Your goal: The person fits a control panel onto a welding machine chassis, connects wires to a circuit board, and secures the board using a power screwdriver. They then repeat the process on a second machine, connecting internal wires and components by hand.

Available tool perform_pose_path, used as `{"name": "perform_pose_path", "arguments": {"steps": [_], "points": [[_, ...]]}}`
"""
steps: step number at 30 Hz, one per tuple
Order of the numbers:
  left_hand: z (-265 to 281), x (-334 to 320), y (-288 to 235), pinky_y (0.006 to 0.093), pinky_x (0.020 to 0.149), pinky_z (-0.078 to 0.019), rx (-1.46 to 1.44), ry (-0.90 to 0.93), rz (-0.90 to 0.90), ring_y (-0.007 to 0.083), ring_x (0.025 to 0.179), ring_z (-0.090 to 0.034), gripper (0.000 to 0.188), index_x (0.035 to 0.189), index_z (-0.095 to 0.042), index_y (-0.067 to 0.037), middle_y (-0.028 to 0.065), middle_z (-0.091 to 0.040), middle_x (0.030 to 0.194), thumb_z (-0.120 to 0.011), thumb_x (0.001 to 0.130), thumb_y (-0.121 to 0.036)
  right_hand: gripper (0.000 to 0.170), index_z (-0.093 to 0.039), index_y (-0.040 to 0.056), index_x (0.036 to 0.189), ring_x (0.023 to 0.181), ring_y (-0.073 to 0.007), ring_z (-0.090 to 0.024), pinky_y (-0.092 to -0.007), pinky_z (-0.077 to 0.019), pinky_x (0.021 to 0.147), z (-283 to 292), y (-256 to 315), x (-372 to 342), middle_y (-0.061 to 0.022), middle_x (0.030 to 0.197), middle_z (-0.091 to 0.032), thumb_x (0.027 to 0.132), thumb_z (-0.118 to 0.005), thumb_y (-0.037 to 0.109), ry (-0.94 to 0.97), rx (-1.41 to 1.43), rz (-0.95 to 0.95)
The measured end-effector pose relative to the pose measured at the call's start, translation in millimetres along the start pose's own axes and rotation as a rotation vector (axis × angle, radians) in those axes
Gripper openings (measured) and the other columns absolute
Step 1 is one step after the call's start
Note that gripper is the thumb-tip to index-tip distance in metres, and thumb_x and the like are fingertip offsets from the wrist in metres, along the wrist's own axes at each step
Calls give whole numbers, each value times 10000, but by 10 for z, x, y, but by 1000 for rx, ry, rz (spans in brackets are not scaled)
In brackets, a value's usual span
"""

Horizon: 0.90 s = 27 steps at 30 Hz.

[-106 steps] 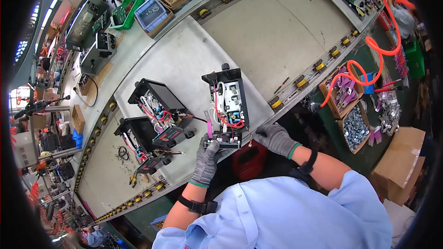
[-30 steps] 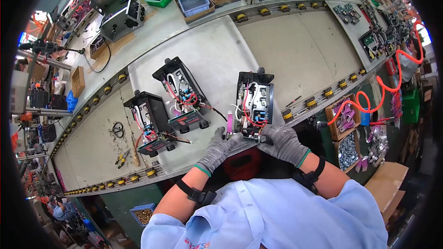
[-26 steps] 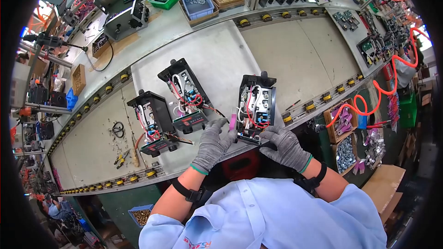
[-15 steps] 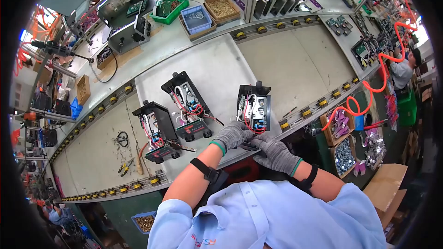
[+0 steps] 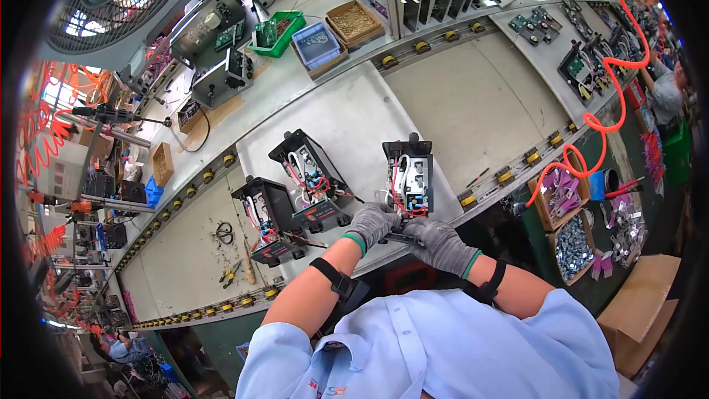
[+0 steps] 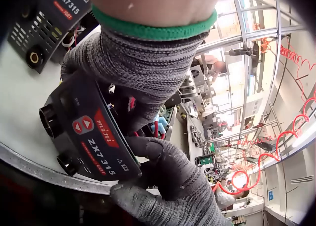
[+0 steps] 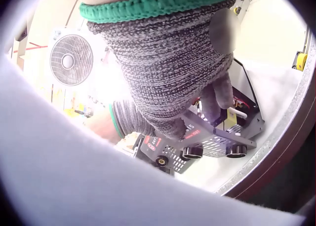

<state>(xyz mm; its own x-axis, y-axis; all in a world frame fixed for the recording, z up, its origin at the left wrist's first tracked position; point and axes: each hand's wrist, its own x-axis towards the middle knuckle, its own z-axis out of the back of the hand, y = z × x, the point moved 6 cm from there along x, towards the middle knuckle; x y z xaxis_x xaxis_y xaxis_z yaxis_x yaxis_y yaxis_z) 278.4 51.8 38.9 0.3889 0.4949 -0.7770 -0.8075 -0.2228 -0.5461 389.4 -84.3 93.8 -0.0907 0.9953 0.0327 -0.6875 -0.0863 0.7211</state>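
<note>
Pale grey surface [image 5: 347,107]: flat sheet, bearing three black units.

Open unit [image 5: 408,177]: on the surface, at 12 o'clock from the person's two hands, its length running 12 to 6. Top uncovered; black walls, bright metal blocks and small blue parts visible inside; a dark knob [image 5: 413,137] projects at the 12 o'clock end.

Second unit [image 5: 314,170]: at 9 o'clock from the first. Third unit [image 5: 267,218]: between 8 and 9 o'clock. Both likewise uncovered, lengths running 11 to 5.

Right hand [image 5: 443,245]: grey knitted glove, green cuff; thumb and forefinger pinch a corner of the front panel. Left hand [image 5: 371,223]: gloved alike, fingers bent behind the panel's edge, gripping it — fingertips hidden.

Front panel [image 6: 94,132]: dark, at the open unit's 6 o'clock end, tilted in the left wrist view; vent slots show in the right wrist view. Whether it is fastened cannot be told.

Wiring: white cable [image 5: 399,177] along the 9 o'clock side; red wires [image 5: 413,212] looped near the panel.

Panel details, left wrist view: two round black sockets [image 6: 48,120]; red banner [image 6: 104,127] reading "mini" — white "ZX7315" lettering [image 6: 101,157] at 6 o'clock from it; two red round arrow marks [image 6: 88,122].
</note>
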Motion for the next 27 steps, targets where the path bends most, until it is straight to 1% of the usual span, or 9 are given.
{"name": "perform_pose_path", "arguments": {"steps": [2,6,8,12,14,20,24,26,27], "points": [[-60,-17,-12,298,547,-538,-93,82,-40,135,636,-658,170,940,-768,-36,45,-725,793,-804,833,-162,399,-652,59,1174,950,-269,-681,-361,-582,835,1,-26,-40,-118,1090,-659,789,-756,39,-122,263,-36],[-179,120,-62,297,525,-528,-191,176,-163,120,598,-626,209,933,-778,-68,24,-701,763,-855,808,-217,308,-728,77,1044,981,-316,-669,-402,-576,850,77,110,-67,-129,1072,-660,748,-802,40,-181,30,-77],[-118,-89,-332,307,507,-531,-56,161,-103,120,586,-616,273,937,-779,-68,27,-688,738,-877,777,-267,336,-695,52,1111,943,-212,-673,-305,-579,796,105,159,-67,-80,1081,-660,796,-723,-61,-229,62,-50],[-147,23,-233,315,472,-520,178,123,-7,145,551,-612,296,910,-775,-69,35,-689,732,-863,766,-312,329,-718,66,1076,929,-251,-680,-323,-587,799,88,67,-72,-94,1054,-661,762,-762,-24,-223,76,-73],[-141,89,-99,323,482,-531,-10,63,56,153,570,-633,287,909,-766,-56,48,-706,751,-841,788,-304,320,-733,78,1037,911,-277,-679,-350,-588,791,111,67,-48,-106,1020,-660,731,-785,0,-196,17,-17],[142,-315,-5,337,641,-555,-93,-196,18,156,686,-669,222,968,-745,-8,79,-722,817,-721,884,-212,323,-742,63,1037,918,-296,-681,-393,-586,778,31,-50,-40,-124,1009,-664,724,-815,34,-128,109,-96],[224,-586,-21,318,724,-546,-243,-262,-171,148,750,-665,204,1019,-743,-4,76,-710,808,-734,890,-162,306,-730,78,1031,931,-267,-684,-342,-589,795,124,57,12,-106,1030,-663,741,-774,-11,-120,64,-49],[159,-695,-254,300,776,-550,-48,-247,-314,151,809,-681,246,1084,-738,-11,80,-729,857,-754,885,-156,319,-712,73,1072,954,-258,-686,-331,-592,805,184,160,18,-98,1055,-664,769,-762,-12,-237,57,10],[137,-770,-440,305,823,-559,238,-273,-595,153,870,-696,303,1170,-719,-23,86,-747,947,-745,893,-141,319,-712,73,1072,954,-258,-686,-331,-592,805,148,169,7,-98,1055,-664,769,-762,-12,-231,55,16]]}}
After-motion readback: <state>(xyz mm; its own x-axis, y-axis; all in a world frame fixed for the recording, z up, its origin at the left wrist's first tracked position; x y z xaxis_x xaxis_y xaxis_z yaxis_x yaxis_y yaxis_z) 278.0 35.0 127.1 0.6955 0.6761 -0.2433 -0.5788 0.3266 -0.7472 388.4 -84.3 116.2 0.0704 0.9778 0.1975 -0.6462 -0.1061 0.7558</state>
